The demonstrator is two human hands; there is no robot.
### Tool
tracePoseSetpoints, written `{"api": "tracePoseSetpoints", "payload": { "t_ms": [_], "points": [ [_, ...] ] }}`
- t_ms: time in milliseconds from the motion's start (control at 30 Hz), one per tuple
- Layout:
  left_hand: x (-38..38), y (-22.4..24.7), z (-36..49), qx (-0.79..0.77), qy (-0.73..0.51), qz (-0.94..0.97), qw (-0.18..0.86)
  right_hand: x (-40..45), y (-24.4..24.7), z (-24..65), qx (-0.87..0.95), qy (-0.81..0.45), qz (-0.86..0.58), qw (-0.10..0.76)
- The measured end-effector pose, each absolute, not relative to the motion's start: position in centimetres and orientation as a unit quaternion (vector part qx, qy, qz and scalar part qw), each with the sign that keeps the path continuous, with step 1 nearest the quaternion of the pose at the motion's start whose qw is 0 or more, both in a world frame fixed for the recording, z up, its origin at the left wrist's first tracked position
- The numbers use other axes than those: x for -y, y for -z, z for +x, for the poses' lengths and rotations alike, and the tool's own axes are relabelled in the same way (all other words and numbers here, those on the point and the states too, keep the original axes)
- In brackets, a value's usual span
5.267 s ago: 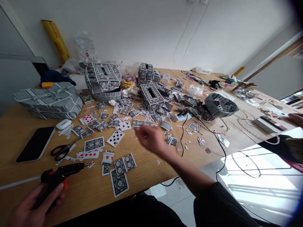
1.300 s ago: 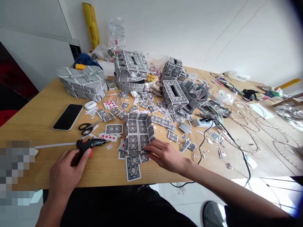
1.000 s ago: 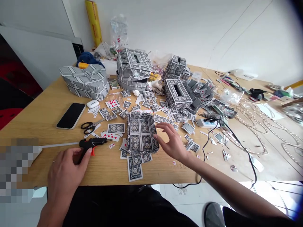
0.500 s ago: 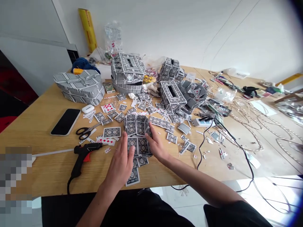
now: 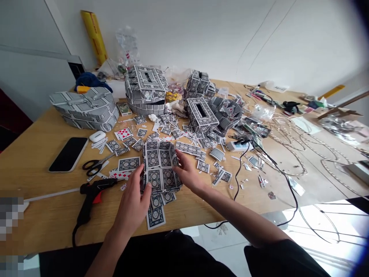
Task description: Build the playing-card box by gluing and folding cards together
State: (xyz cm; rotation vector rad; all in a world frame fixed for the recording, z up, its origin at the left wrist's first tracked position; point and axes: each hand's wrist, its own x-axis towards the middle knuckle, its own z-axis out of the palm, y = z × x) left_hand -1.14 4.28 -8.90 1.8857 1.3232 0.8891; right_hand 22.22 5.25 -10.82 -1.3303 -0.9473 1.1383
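An open box made of playing cards sits near the front of the table, its patterned card backs lining the floor and walls. My left hand grips its left wall, thumb by the front left corner. On the opposite side, my right hand has its thumb over the rim and its fingers outside the wall, mostly hidden. Loose cards stick out in front of the box. A black glue gun with a red trigger lies to the left, near black-handled scissors.
A phone and a white earbud case lie at left. Behind stand larger card-built pieces and a slotted card box. Cut cards scatter around. A power strip with black cables and coiled rope lie at right.
The whole view has shifted, so the table's things appear further left. The box appears tilted or turned slightly, and my left hand's grip looks looser. Both hands stay at its sides.
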Motion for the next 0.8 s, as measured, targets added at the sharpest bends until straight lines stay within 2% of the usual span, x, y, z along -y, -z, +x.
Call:
{"api": "tracePoseSetpoints", "payload": {
  "t_ms": [267,567,700,800],
  "points": [
    [-3.9,8.4,-1.4,-0.499,-0.393,0.672,0.381,-4.2,7.6,21.5,0.38,-0.499,-0.547,0.554],
    [-4.0,7.8,-1.9,-0.504,-0.384,0.689,0.351,-4.4,7.6,22.3,0.393,-0.491,-0.595,0.5],
    [-4.1,8.5,-2.4,-0.505,-0.378,0.698,0.339,-6.0,6.9,25.1,0.489,-0.365,-0.665,0.431],
    [-3.9,8.6,-2.8,-0.497,-0.39,0.698,0.336,-9.1,4.2,31.1,0.49,-0.228,-0.72,0.436]
  ]
}}
